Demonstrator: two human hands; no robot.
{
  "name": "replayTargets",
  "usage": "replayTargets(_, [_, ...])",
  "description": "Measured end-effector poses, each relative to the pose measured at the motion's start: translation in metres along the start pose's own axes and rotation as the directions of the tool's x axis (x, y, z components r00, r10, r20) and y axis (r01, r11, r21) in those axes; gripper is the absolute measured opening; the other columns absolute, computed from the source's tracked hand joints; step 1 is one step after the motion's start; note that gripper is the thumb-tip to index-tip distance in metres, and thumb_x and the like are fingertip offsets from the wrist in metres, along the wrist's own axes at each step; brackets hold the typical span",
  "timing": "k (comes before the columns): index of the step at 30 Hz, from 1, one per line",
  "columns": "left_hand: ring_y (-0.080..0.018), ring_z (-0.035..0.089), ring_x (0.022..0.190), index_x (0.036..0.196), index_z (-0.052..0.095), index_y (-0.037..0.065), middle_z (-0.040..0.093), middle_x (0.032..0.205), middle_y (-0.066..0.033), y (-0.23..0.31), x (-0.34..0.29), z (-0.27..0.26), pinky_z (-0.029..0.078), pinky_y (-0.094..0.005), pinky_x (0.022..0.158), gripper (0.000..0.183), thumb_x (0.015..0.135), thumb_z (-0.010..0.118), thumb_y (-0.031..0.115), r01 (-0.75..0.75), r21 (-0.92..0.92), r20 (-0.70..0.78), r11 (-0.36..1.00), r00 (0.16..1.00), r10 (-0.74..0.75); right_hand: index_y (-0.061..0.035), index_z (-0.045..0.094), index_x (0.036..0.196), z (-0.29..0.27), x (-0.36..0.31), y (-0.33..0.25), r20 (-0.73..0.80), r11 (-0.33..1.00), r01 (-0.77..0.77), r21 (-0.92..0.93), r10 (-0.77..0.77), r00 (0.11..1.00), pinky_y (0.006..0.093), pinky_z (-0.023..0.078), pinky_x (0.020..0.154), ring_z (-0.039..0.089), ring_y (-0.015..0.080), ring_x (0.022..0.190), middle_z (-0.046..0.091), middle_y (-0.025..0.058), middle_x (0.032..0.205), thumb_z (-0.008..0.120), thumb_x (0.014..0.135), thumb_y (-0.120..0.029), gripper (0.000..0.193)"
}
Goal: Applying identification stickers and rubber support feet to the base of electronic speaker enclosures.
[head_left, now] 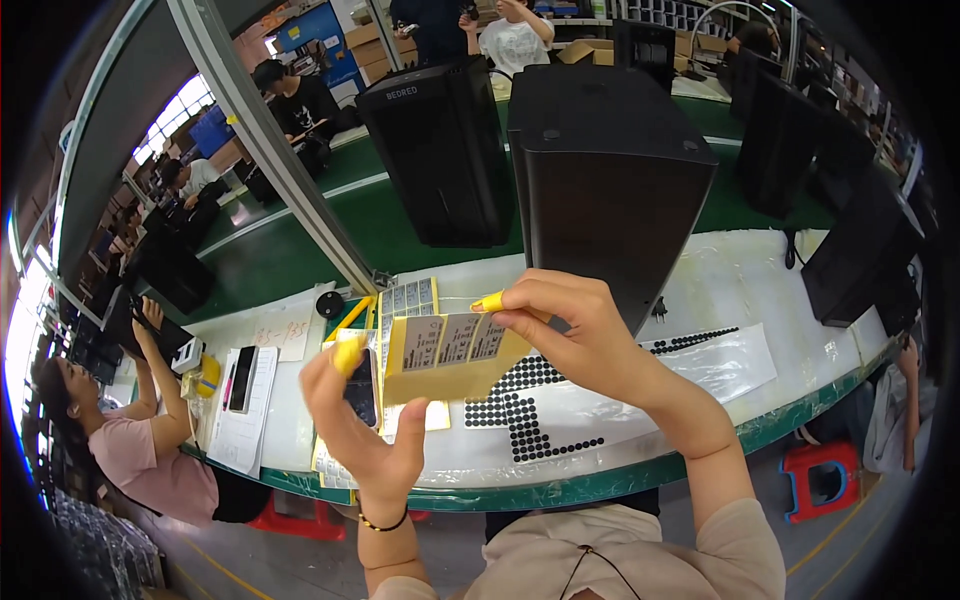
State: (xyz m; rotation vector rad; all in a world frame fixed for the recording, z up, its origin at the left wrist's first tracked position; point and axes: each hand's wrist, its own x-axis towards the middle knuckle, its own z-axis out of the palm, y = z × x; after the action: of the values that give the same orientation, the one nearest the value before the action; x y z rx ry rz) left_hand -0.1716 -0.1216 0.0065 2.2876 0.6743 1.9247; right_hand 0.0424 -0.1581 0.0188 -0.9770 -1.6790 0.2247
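Observation:
My right hand (590, 335) pinches the upper right corner of a sheet of labels (440, 345) between thumb and a forefinger wrapped in yellow. Silver-grey printed labels cover the upper part of that sheet; its lower part is bare tan backing. On the left, my left hand (365, 430) is raised with thumb and fingers apart, beside the sheet's left edge and holding nothing. A yellow cover wraps one of its fingertips too. Behind the held sheet lie more label sheets (408, 294) and a dark phone-like device (360, 392), partly hidden.
Sheets of round black pads (540, 425) lie on the white-covered table (740, 270). Beyond it, tall black cases (610, 180) stand near a green conveyor (350, 215). A metal post (275, 150) rises at left. A co-worker in pink (165, 445) sits left, near papers (245, 420).

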Motion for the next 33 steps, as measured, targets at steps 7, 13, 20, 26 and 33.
replayTargets(7, [-0.0050, 0.048, 0.063, 0.096, 0.063, -0.006, 0.058, 0.069, -0.0031, 0.010, 0.024, 0.010, 0.038, -0.0214, 0.055, 0.020, 0.093, 0.060, 0.014, 0.514, -0.206, 0.536, 0.832, 0.771, -0.344, -0.0005, 0.069, 0.089, -0.014, 0.003, 0.000, -0.089, 0.930, 0.277, -0.243, -0.306, 0.948, 0.0277, 0.048, 0.056, 0.061, 0.0207, 0.066, 0.065, 0.0094, 0.080, 0.074, 0.076, -0.002, 0.014])
replayTargets(13, [-0.0047, 0.040, 0.057, 0.086, 0.062, -0.005, 0.051, 0.062, 0.0010, 0.019, 0.014, 0.035, 0.029, -0.0228, 0.050, 0.023, 0.096, 0.057, 0.016, 0.462, -0.372, 0.332, 0.805, 0.876, -0.349, -0.0055, 0.072, 0.090, -0.018, -0.007, 0.003, -0.138, 0.669, 0.364, -0.648, -0.573, 0.808, 0.0364, 0.058, 0.080, 0.068, 0.0233, 0.084, 0.070, 0.0074, 0.097, 0.077, 0.069, -0.005, 0.022])
replayTargets(20, [-0.0045, 0.042, 0.058, 0.089, 0.063, -0.004, 0.053, 0.065, 0.0010, 0.017, 0.020, 0.051, 0.030, -0.0223, 0.051, 0.025, 0.097, 0.056, 0.018, 0.430, -0.419, 0.361, 0.800, 0.887, -0.288, -0.0089, 0.070, 0.091, -0.036, -0.009, 0.005, -0.151, 0.652, 0.372, -0.661, -0.601, 0.785, 0.0415, 0.053, 0.092, 0.066, 0.0254, 0.095, 0.069, 0.0056, 0.101, 0.078, 0.067, -0.006, 0.025])
replayTargets(26, [-0.0034, 0.045, 0.062, 0.095, 0.063, -0.004, 0.057, 0.071, 0.0016, 0.017, 0.031, 0.064, 0.033, -0.0207, 0.053, 0.025, 0.098, 0.054, 0.019, 0.496, -0.535, 0.342, 0.684, 0.867, -0.362, -0.0109, 0.069, 0.089, -0.052, -0.016, 0.002, -0.076, 0.643, 0.367, -0.672, -0.554, 0.829, 0.0468, 0.047, 0.098, 0.062, 0.0248, 0.098, 0.067, 0.0042, 0.101, 0.078, 0.068, -0.006, 0.024])
replayTargets(33, [-0.0147, 0.060, 0.061, 0.097, 0.063, -0.005, 0.065, 0.075, -0.0121, 0.021, 0.031, 0.069, 0.045, -0.0243, 0.056, 0.018, 0.093, 0.058, 0.011, 0.096, -0.404, 0.313, 0.910, 0.949, 0.039, -0.0114, 0.072, 0.095, -0.065, -0.010, -0.014, -0.136, 0.624, 0.232, -0.746, -0.483, 0.865, 0.0416, 0.048, 0.092, 0.062, 0.0200, 0.092, 0.067, -0.0001, 0.099, 0.075, 0.071, -0.010, 0.024])
